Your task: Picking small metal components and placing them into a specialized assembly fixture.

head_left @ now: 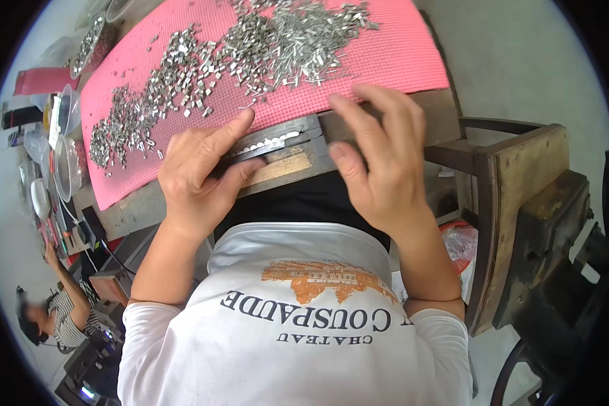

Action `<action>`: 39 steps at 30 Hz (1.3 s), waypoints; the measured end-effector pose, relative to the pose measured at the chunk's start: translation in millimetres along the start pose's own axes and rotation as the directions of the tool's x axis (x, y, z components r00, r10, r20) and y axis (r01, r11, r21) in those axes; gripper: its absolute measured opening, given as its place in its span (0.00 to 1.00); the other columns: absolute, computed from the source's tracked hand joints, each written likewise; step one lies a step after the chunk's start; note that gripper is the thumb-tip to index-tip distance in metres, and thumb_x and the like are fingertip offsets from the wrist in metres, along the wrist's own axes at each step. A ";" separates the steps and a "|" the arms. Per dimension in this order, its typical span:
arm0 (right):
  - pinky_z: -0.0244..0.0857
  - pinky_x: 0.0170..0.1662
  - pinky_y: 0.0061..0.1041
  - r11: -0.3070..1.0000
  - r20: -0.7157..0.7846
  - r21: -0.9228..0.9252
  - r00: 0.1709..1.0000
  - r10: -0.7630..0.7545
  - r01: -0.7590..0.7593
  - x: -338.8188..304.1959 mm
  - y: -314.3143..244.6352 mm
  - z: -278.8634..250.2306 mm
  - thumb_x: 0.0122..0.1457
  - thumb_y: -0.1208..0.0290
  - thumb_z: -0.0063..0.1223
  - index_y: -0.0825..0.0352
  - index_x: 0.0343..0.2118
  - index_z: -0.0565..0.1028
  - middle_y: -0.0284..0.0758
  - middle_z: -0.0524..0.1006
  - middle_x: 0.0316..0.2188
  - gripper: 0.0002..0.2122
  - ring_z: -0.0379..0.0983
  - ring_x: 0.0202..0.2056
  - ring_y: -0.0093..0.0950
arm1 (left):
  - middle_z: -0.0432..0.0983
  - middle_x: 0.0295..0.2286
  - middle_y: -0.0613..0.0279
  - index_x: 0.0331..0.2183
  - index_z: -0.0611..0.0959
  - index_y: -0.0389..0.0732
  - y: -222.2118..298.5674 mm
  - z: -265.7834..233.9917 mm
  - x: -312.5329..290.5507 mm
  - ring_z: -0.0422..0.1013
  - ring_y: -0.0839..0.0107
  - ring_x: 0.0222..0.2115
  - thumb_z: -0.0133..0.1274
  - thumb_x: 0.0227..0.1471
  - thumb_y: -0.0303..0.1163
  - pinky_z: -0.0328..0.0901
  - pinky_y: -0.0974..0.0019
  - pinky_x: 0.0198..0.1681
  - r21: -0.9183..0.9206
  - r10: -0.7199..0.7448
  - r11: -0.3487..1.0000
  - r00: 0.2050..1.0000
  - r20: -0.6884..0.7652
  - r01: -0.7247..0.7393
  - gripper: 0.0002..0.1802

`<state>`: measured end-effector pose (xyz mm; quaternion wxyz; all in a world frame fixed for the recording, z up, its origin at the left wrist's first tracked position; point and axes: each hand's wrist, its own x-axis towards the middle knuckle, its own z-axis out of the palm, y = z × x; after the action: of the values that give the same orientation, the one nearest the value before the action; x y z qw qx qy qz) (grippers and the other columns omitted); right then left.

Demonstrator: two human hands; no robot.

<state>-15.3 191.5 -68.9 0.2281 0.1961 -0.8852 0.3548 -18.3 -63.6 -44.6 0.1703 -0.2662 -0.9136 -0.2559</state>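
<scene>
A long metal fixture (306,143) lies along the near edge of the bench, with a row of small shiny metal pieces (271,143) set in its groove. At its left end is my left hand (199,166), with index finger and thumb spread on either side of the groove; its other fingers are mostly hidden. The thumb tip is over the fixture's near side. My right hand (386,159) hovers around the right end, fingers spread and nothing visible between them. A brass-coloured strip (285,169) runs along the fixture's near side.
Heaps of small metal pieces (250,47) cover much of a pink textured mat (413,61) beyond the fixture. Plastic containers (68,169) and tools crowd the left. A wooden stand (514,162) with dark machinery is at right. Another person (68,304) sits at far lower left.
</scene>
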 end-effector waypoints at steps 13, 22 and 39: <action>0.66 0.46 0.25 0.158 0.738 0.600 0.619 0.270 -0.784 -132.6 -18.4 -110.9 0.70 0.57 0.49 0.70 0.55 0.74 0.30 0.78 0.41 0.21 0.71 0.42 0.20 | 0.85 0.33 0.67 0.42 0.91 0.47 112.7 8.5 94.3 0.77 0.65 0.33 0.72 0.41 0.37 0.65 0.61 0.39 -0.614 0.743 0.621 0.614 0.266 -0.486 0.21; 0.49 0.26 0.14 0.326 -0.059 0.782 0.459 0.887 -0.531 -189.9 -85.8 -167.4 0.67 0.56 0.49 0.67 0.51 0.75 0.21 0.70 0.29 0.19 0.56 0.24 0.10 | 0.81 0.46 0.56 0.47 0.88 0.47 232.9 93.0 109.8 0.75 0.55 0.47 0.70 0.41 0.27 0.67 0.54 0.55 -0.681 0.745 0.449 0.664 -0.073 -0.579 0.26; 0.59 0.27 0.23 0.448 -0.322 0.661 0.312 0.894 -0.602 -178.6 -27.8 -189.8 0.71 0.59 0.49 0.64 0.44 0.76 0.27 0.73 0.24 0.13 0.65 0.23 0.19 | 0.80 0.50 0.58 0.53 0.79 0.43 264.4 158.6 111.2 0.74 0.56 0.55 0.62 0.57 0.28 0.54 0.40 0.69 -0.811 0.666 0.501 0.733 0.138 -0.302 0.22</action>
<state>195.4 342.1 -28.6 0.2656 -0.3416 -0.6313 0.6436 16.6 261.7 -23.8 -0.0960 -0.6133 -0.6215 -0.4779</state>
